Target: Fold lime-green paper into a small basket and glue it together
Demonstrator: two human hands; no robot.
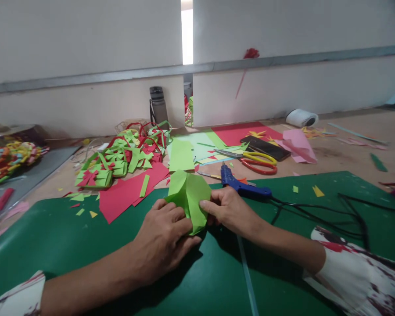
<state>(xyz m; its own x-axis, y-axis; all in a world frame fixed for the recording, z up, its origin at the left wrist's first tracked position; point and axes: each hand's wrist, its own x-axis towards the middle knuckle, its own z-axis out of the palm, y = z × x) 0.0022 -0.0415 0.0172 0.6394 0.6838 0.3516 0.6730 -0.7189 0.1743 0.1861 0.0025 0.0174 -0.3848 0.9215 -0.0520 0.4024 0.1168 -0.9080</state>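
Note:
A folded piece of light green paper (197,197) is held up above the green mat (112,263), its creased faces turned toward me. On its left and lower side my left hand (166,235) grips it, fingers curled over the edge. My right hand (232,208) pinches its right edge between thumb and fingers. Just beyond my right hand lies a blue glue gun (243,188), its black cord running right. Scissors (256,162) with yellow and red handles rest behind it. A flat light green sheet (181,154) is behind the folded paper.
Small green and red paper baskets (95,177) pile up at the left back, beside red paper (118,202). A bottle (158,105) stands by the wall. A dark phone (266,148), pink paper (298,145) and a white roll (301,117) lie right. Paper scraps are scattered around.

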